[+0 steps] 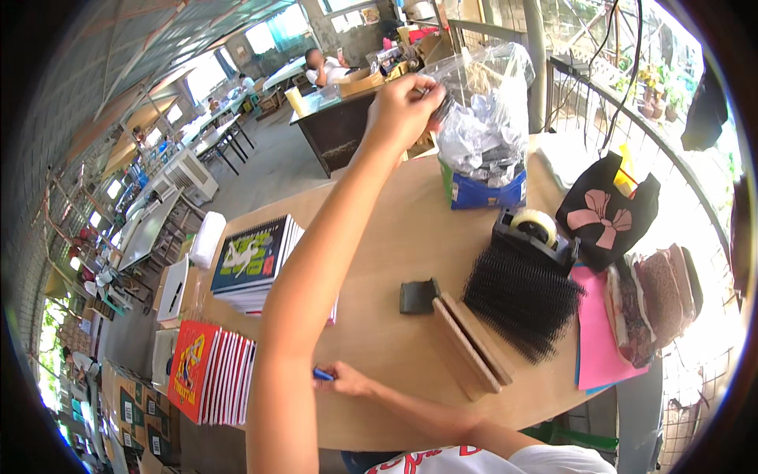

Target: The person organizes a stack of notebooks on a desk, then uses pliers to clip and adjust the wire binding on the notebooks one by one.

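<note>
My left hand [407, 107] reaches far out over the table, its fingers closed on a crumpled piece of dark, see-through plastic [444, 107]. It is at the mouth of a clear plastic bag [485, 126] stuffed with crumpled plastic scraps, which stands in a blue and green box [489, 193]. Low by the front edge, my right hand [345, 380] is closed around a slim blue tool [322, 374]; its far end is hidden behind my left forearm. Beyond that forearm rises a stack of dark-covered spiral notebooks [251, 257]. Red-covered notebooks [197, 371] stand closer, at the left edge.
Right of centre are a small dark square block [418, 297], brown boards [472, 344], black spiral coils [521, 304] and a tape dispenser [537, 231]. Farther right lie a black bag [606, 213], pink sheets [604, 340] and a fabric pouch [659, 300]. A person [324, 69] sits behind another desk.
</note>
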`<state>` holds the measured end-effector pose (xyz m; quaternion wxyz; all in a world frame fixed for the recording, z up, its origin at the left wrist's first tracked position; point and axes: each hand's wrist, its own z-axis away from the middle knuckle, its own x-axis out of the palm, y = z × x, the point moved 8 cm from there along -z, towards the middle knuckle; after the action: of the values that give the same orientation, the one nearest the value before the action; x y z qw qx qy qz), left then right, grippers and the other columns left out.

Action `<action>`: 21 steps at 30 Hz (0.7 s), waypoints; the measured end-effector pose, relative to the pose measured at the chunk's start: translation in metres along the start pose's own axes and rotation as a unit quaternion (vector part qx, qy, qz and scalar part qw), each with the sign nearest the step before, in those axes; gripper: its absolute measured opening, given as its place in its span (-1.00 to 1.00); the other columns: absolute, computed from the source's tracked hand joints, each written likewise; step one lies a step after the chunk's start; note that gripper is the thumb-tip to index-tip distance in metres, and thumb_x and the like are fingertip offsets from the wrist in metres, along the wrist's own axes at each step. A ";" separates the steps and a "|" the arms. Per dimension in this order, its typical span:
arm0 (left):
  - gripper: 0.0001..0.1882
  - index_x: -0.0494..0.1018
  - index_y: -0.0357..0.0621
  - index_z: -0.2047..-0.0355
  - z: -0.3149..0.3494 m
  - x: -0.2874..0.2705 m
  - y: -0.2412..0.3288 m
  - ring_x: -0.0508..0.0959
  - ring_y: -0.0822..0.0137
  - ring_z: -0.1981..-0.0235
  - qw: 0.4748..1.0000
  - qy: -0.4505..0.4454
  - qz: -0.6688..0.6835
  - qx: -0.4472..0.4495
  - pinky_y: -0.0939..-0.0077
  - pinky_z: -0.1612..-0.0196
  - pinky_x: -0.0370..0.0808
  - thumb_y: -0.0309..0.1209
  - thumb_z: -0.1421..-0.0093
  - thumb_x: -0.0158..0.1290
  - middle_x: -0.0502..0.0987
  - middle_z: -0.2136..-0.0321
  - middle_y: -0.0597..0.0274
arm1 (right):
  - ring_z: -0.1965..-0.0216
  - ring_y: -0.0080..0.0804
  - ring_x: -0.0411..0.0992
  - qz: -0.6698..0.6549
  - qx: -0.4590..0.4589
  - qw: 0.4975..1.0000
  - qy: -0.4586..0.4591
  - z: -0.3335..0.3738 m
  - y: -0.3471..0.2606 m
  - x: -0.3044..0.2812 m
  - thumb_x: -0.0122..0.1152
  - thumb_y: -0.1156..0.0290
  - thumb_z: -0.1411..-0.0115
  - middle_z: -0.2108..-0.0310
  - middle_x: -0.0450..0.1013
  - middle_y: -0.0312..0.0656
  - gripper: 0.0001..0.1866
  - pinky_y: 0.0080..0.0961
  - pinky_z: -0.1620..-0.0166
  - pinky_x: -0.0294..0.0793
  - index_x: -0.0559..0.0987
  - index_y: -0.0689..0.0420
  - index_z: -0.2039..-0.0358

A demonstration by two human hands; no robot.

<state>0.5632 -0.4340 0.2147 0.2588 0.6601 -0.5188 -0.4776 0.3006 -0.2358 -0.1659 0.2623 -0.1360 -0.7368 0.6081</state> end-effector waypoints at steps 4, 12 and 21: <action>-0.34 0.10 -0.21 -0.28 -0.082 0.063 -0.025 0.55 -0.06 0.09 0.988 -0.044 0.106 -0.107 0.03 0.19 0.65 -0.23 -0.30 0.11 0.17 -0.25 -0.10 | 0.49 -0.39 0.32 0.007 -0.113 0.991 0.073 0.011 -0.017 -0.016 0.29 0.01 -0.13 0.58 0.39 -0.16 -0.56 -0.32 0.33 0.35 0.55 0.19 0.32; -0.43 0.30 -0.18 -0.18 0.158 -0.022 0.022 0.51 0.45 0.12 0.987 0.001 0.135 0.091 0.47 0.08 0.48 -0.47 -0.17 0.20 0.45 -0.04 0.20 | 0.31 -0.27 0.52 0.081 -0.078 0.986 0.125 0.005 -0.019 -0.024 0.23 0.24 -0.15 0.41 0.58 -0.16 -0.71 -0.30 0.18 0.47 0.63 0.16 0.21; -0.41 0.20 -0.27 -0.17 0.603 -0.198 -0.026 0.35 0.29 0.00 0.704 0.639 -0.309 -0.019 0.41 -0.04 0.37 -0.40 -0.20 0.17 0.26 -0.09 0.09 | 0.22 -0.13 0.46 0.472 -0.212 0.854 0.053 0.012 -0.138 0.082 0.40 0.30 0.04 0.30 0.47 -0.13 -0.60 -0.11 0.15 0.42 0.51 0.07 0.17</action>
<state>0.0313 -0.1480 0.0172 0.3784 0.9255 0.0129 -0.0046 0.2432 -0.2340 -0.0155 -0.0527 -0.5516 -0.6803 0.4798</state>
